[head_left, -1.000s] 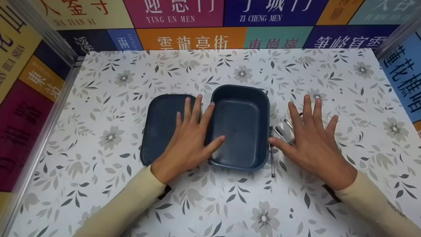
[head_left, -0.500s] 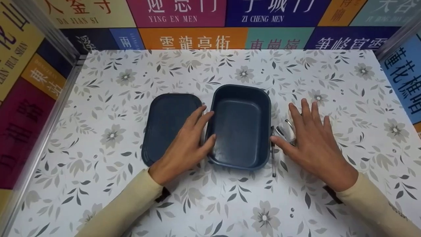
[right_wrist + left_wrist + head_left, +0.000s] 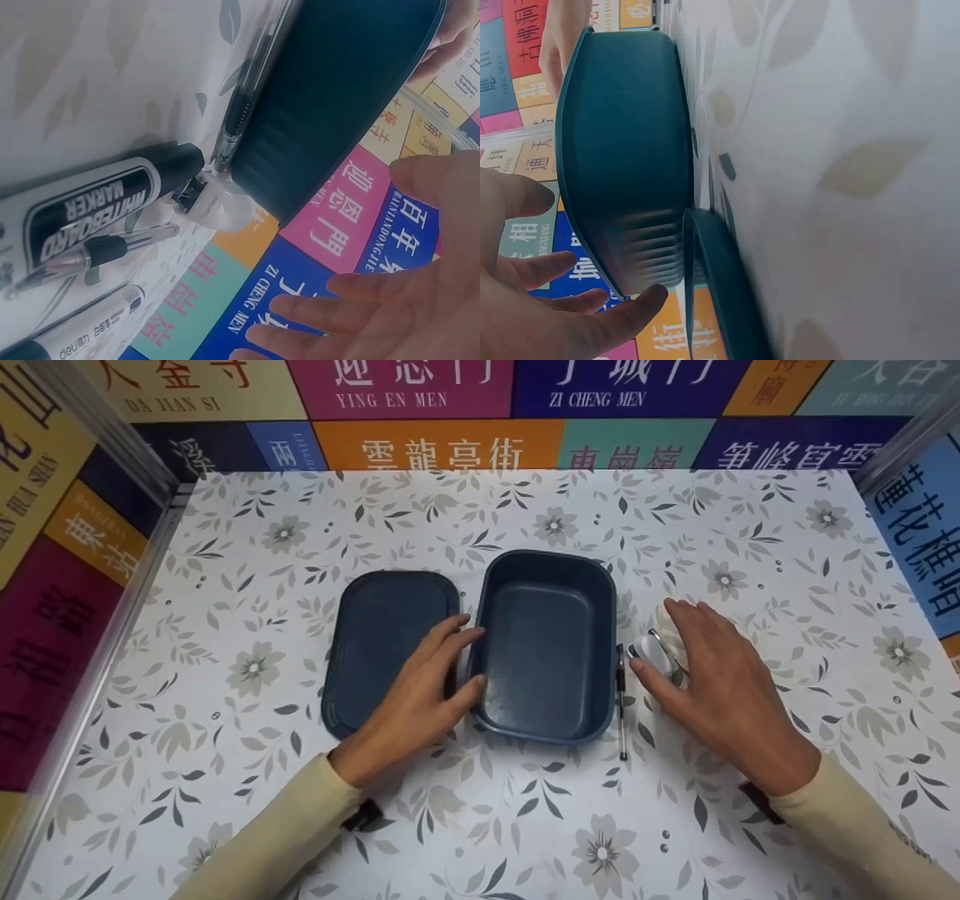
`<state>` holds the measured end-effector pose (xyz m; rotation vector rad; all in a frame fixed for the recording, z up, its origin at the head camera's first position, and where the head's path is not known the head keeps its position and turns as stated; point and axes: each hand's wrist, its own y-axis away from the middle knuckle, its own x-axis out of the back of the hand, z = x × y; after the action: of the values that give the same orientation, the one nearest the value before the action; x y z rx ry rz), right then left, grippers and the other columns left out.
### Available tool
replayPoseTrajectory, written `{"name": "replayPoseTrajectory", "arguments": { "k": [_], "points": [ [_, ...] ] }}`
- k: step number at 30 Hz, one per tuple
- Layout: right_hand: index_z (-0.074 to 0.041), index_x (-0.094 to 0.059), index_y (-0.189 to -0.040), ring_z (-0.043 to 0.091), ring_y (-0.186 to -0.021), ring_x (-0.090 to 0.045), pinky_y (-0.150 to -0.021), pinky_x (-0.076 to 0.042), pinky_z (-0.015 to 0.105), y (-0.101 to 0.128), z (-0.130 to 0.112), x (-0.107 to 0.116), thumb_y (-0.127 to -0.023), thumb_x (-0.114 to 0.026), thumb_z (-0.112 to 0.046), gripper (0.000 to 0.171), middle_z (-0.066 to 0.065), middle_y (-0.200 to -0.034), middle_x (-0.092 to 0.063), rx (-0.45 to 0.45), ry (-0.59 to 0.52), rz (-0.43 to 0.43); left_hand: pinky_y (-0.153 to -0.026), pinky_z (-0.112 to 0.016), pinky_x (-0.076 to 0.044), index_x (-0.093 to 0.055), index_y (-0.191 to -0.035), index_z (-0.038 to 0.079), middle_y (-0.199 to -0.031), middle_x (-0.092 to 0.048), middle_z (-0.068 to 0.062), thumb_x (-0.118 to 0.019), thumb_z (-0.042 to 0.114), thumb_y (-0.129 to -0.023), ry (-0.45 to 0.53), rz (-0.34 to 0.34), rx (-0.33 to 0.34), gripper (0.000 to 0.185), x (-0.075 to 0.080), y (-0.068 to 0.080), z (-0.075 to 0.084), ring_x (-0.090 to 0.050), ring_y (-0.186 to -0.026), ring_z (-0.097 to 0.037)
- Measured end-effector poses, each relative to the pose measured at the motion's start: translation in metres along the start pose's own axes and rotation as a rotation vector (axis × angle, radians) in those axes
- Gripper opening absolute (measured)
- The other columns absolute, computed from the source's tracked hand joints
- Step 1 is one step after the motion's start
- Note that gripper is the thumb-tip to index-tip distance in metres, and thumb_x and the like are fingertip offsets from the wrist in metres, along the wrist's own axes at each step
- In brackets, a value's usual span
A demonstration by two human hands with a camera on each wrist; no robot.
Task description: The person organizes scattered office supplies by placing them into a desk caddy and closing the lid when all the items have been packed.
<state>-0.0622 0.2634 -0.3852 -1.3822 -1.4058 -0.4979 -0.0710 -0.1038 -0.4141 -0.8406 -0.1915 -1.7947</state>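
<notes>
An open dark blue box [image 3: 540,660] sits on the flowered table, its matching lid [image 3: 375,641] flat to the left of it. My left hand [image 3: 416,694] hovers over the lid's right side, fingers loosely bent at the box's left rim, holding nothing. My right hand [image 3: 727,690] hangs over a small group of stationery right of the box, fingers relaxed, nothing gripped. A slim pen [image 3: 622,705] lies along the box's right wall. In the right wrist view are a whiteboard marker [image 3: 97,202], a clear-barrelled pen [image 3: 105,251], a second marker [image 3: 82,326] and a small white rounded item [image 3: 217,206].
The floral tabletop [image 3: 600,855] extends on all sides of the box. Panels with coloured signs [image 3: 450,446] stand along the back and both sides. A metal frame post [image 3: 97,622] runs along the left edge.
My left hand has drawn back from over the box to its left rim, its spread fingers now closer together. My right hand's fingers have bent downward over the stationery.
</notes>
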Motion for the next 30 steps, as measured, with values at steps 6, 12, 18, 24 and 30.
{"name": "replayPoseTrajectory", "arguments": {
  "k": [6, 12, 18, 24, 30],
  "points": [
    [0.002, -0.058, -0.154, 0.051, -0.140, -0.055, -0.110, -0.047, 0.073, 0.001, 0.002, 0.001, -0.094, -0.086, -0.025, 0.072, 0.031, -0.148, -0.062, -0.022, -0.009, 0.032, -0.126, -0.056, -0.040, -0.052, -0.160, 0.000, -0.169, -0.044, -0.019, -0.070, 0.016, -0.104, 0.020, 0.005, -0.035, 0.061, 0.000, 0.005, -0.001, -0.043, -0.156, -0.036],
    [0.003, -0.060, -0.152, 0.049, -0.139, -0.056, -0.109, -0.048, 0.071, 0.003, 0.004, 0.002, -0.094, -0.085, -0.022, 0.068, 0.028, -0.145, -0.065, -0.024, -0.028, 0.046, -0.115, -0.049, -0.051, -0.053, -0.159, 0.002, -0.170, -0.042, -0.015, -0.071, 0.012, -0.103, 0.070, -0.004, -0.028, 0.059, -0.001, 0.010, -0.001, -0.053, -0.145, -0.032],
    [0.002, -0.060, -0.152, 0.047, -0.138, -0.057, -0.108, -0.049, 0.070, 0.007, 0.008, 0.002, -0.094, -0.085, -0.023, 0.067, 0.026, -0.146, -0.065, -0.038, -0.023, 0.049, -0.105, -0.039, -0.061, -0.058, -0.154, 0.005, -0.171, -0.042, -0.007, -0.070, 0.005, -0.102, 0.164, -0.011, 0.032, 0.053, -0.003, 0.016, 0.000, -0.056, -0.142, -0.024],
    [0.002, -0.060, -0.152, 0.047, -0.138, -0.057, -0.106, -0.051, 0.070, 0.010, 0.010, 0.002, -0.095, -0.084, -0.022, 0.066, 0.026, -0.146, -0.064, -0.069, -0.016, 0.040, -0.102, -0.042, -0.062, -0.061, -0.150, 0.005, -0.170, -0.044, -0.009, -0.071, 0.001, -0.101, 0.187, -0.002, 0.019, 0.051, -0.005, 0.021, 0.001, -0.057, -0.141, -0.021],
    [0.003, -0.061, -0.151, 0.048, -0.135, -0.058, -0.105, -0.051, 0.070, 0.011, 0.014, 0.000, -0.094, -0.085, -0.019, 0.066, 0.028, -0.143, -0.066, -0.067, -0.020, 0.046, -0.095, -0.041, -0.064, -0.064, -0.144, 0.000, -0.168, -0.046, -0.009, -0.071, -0.001, -0.099, 0.200, 0.004, 0.013, 0.046, -0.006, 0.023, 0.002, -0.065, -0.126, -0.022]
  ]
}}
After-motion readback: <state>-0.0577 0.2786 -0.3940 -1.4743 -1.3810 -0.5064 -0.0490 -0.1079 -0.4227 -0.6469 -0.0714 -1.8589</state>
